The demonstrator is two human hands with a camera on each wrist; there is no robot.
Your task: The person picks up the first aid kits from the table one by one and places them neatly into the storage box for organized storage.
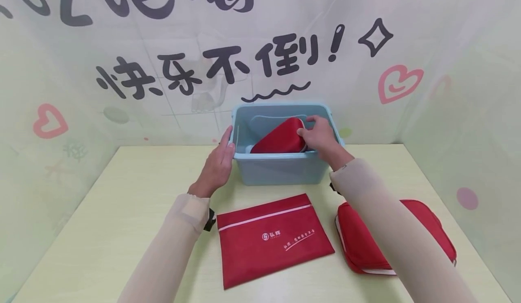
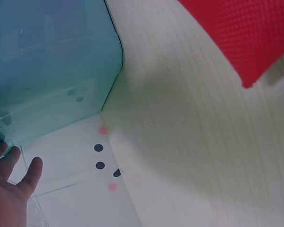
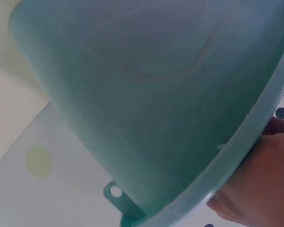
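A light blue plastic bin (image 1: 285, 169) stands against the back wall. Inside it, a red zippered case (image 1: 278, 138) leans at a slant, its lower part hidden behind the front rim. My right hand (image 1: 321, 135) reaches over the bin's right side and grips the case's right end between thumb and fingers; in the right wrist view the hand (image 3: 258, 184) is partly hidden behind the rim. Along the bin's left side lies my left hand (image 1: 217, 165), its extended fingers touching the outer wall, as the left wrist view also shows.
In front of the bin a flat red zip pouch (image 1: 268, 244) with white print lies on the pale wooden table (image 1: 134, 217). To its right is a second, thicker red bag (image 1: 353, 235), partly covered by my right sleeve. Printed wall sheets (image 1: 183, 113) enclose the table.
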